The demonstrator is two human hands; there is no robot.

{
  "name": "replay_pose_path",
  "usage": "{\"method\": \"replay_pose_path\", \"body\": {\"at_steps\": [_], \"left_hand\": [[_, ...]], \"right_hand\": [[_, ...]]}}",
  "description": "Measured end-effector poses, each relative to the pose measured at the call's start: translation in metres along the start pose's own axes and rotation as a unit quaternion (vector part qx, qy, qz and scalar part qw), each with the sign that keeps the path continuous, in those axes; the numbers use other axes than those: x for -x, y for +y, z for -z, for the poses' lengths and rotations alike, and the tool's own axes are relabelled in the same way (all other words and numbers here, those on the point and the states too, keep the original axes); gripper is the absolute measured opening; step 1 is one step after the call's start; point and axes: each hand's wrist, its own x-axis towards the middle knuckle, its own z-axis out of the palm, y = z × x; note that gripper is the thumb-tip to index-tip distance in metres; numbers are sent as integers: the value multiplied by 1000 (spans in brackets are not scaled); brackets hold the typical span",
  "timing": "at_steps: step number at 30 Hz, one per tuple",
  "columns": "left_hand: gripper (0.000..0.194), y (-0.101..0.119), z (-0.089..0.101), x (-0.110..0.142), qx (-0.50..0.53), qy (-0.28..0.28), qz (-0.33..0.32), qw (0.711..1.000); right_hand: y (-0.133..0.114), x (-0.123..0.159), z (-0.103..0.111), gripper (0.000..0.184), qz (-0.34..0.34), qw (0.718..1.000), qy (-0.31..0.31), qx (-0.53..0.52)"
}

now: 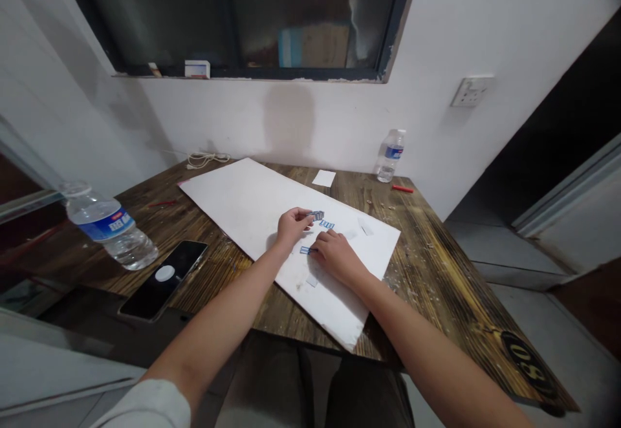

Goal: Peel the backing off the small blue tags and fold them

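White sleeve and bare forearms up front, reaching over a white board on the wood counter. Phone and a bottle off to the left. Right hand is palm-down, fingers bunched at a blue strip on the board, can't tell if they're actually gripping it. Left hand has its fingers pinched on a blue piece, with another strip lying between the hands. Past the board: paper, second bottle, red stick, then the wall.
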Motion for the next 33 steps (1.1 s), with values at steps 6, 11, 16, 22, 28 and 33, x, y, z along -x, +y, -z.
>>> {"method": "replay_pose_path", "body": {"at_steps": [6,11,16,22,28,33], "left_hand": [[23,0,-2,2,0,-13,-4,1000],[22,-2,-2,0,-5,-24,2,1000],[23,-2,-2,0,-17,-25,-2,1000],[21,1,-3,4,-22,-26,0,999],[21,-1,-3,4,-27,-27,-4,999],[23,-3,-2,2,-32,-30,-3,999]], "right_hand": [[-2,-1,-6,15,-51,998,-7,-36],[-1,0,-11,22,-139,990,3,-35],[1,0,-7,21,-165,985,-11,-49],[3,-2,-10,15,-192,977,-9,-89],[4,-2,-12,10,-192,975,8,-108],[10,-1,-7,3,-131,976,51,-166]]}}
